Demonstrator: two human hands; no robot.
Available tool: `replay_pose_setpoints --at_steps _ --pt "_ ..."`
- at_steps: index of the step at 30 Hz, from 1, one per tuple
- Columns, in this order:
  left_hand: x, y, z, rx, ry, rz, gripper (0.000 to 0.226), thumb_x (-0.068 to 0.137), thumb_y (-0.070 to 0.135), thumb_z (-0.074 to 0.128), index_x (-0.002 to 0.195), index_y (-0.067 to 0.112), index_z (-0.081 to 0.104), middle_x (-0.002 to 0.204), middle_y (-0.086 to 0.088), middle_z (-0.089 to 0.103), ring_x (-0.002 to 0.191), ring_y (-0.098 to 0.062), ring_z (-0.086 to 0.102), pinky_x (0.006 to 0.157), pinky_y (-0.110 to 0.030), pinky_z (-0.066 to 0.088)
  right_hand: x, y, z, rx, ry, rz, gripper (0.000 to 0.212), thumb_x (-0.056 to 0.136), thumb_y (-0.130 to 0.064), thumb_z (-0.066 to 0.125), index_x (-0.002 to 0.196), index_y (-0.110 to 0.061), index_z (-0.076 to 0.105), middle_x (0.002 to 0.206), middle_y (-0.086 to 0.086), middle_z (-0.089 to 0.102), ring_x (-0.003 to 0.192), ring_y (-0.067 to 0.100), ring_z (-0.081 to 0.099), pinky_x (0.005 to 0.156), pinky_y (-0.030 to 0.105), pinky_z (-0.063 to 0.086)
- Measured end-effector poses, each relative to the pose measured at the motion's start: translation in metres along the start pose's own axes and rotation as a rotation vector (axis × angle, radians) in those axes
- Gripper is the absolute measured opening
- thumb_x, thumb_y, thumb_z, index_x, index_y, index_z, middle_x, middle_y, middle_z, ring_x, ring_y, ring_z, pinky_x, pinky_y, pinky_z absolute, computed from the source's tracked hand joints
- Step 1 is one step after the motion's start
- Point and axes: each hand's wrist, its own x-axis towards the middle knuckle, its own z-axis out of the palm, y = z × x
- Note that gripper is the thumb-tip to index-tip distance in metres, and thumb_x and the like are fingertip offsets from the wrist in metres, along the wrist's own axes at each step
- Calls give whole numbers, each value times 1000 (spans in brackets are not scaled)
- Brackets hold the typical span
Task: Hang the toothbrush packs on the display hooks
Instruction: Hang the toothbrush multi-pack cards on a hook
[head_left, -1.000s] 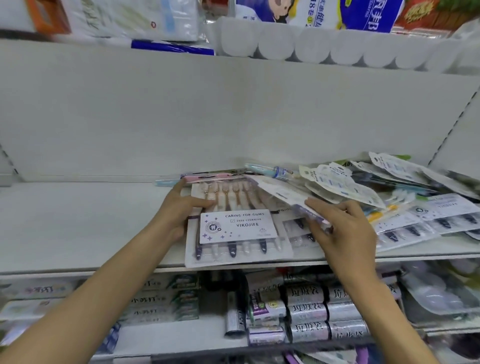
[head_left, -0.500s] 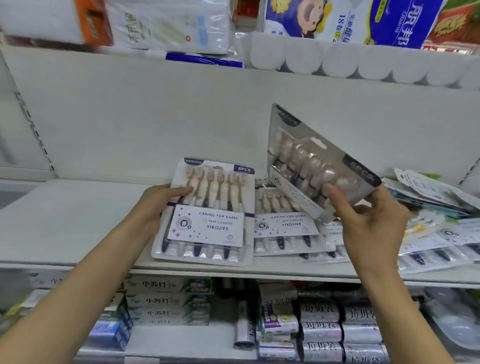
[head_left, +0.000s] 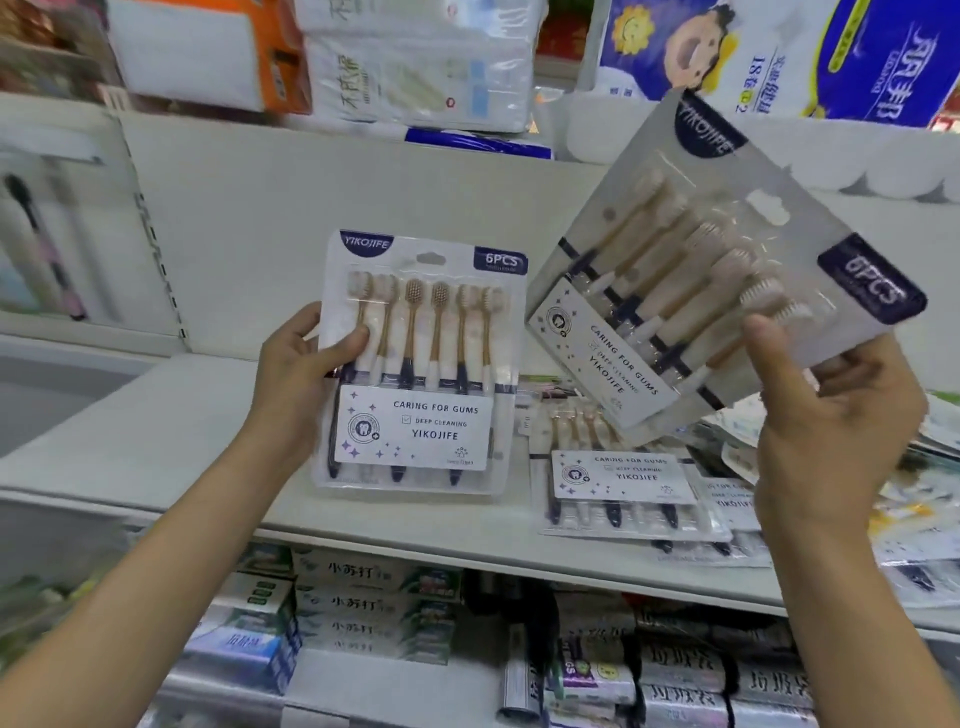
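Shelf (head_left: 156, 415); both hands hold YIKOJIFE 6PCS packs.

My left hand (head_left: 301, 374) hides the left edge of the upright toothbrush pack (head_left: 421, 364); fingers behind it unseen. My right hand (head_left: 831, 415) covers the tilted pack's (head_left: 717, 270) lower right corner. That pack hides the tops of the packs lying on the shelf (head_left: 618, 478). Loose packs at right (head_left: 930, 441) cut off by frame edge. Left-side items (head_left: 41, 244) blurred, unreadable. No display hooks visible.
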Motion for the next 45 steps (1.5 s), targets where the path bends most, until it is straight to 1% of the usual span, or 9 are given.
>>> replay_pose_setpoints --at_steps 4,7,16,20,26,32,36,40,45 --pt "-12 10 -21 25 90 97 28 88 2 67 114 14 67 110 -10 72 97 -27 69 84 -39 58 -4 5 27 58 -125 61 18 89 -20 75 105 -16 68 92 7 70 82 22 61 78 36 53" --pt "-24 20 -43 21 167 160 24 89 -2 65 106 15 64 105 -5 71 91 -18 70 76 -31 58 -13 5 51 119 -193 113 17 89 -19 75 104 -23 68 92 -3 72 84 16 64 82 31 54" --pt "-66 64 -144 77 372 247 30 90 -2 61 120 4 61 102 -1 75 90 -17 71 80 -31 59 -61 -22 144 310 -404 231 14 91 -13 72 105 -15 70 93 0 74 86 13 69 81 28 56" --pt "-91 84 -204 79 457 255 41 89 1 63 129 1 57 108 -3 74 95 -20 71 84 -35 60 -102 -42 191 387 -499 290 21 91 -11 71 111 -9 68 96 1 75 88 15 71 78 28 57" --pt "-134 123 -310 90 576 284 24 91 -1 59 114 7 58 101 2 74 88 -12 72 75 -28 59 -178 -86 271 512 -582 446 23 92 -12 69 115 -9 66 92 -1 78 85 15 73 77 29 58" --pt "-177 166 -426 78 647 288 37 76 18 73 111 13 62 102 0 75 87 -15 72 74 -29 60 -272 -138 350 495 -666 552 18 87 -20 75 104 -14 72 95 1 78 90 18 74 80 30 59" --pt "-204 187 -495 99 689 270 23 92 -1 59 109 15 60 98 4 76 86 -12 73 74 -28 60 -334 -167 400 506 -750 617 20 87 -21 76 106 -13 74 98 3 78 95 23 74 81 34 60" --pt "-235 205 -556 136 762 243 25 91 -1 61 112 12 57 107 -3 72 89 -14 72 76 -29 60 -387 -191 451 525 -841 621 16 91 -21 72 105 -13 75 94 -2 78 88 13 73 73 24 57" --pt "-266 219 -619 177 873 229 24 92 0 61 114 11 58 102 2 75 88 -11 72 74 -26 59 -447 -214 509 520 -1019 571 25 92 -31 71 111 -15 74 104 2 77 99 25 73 86 43 59"
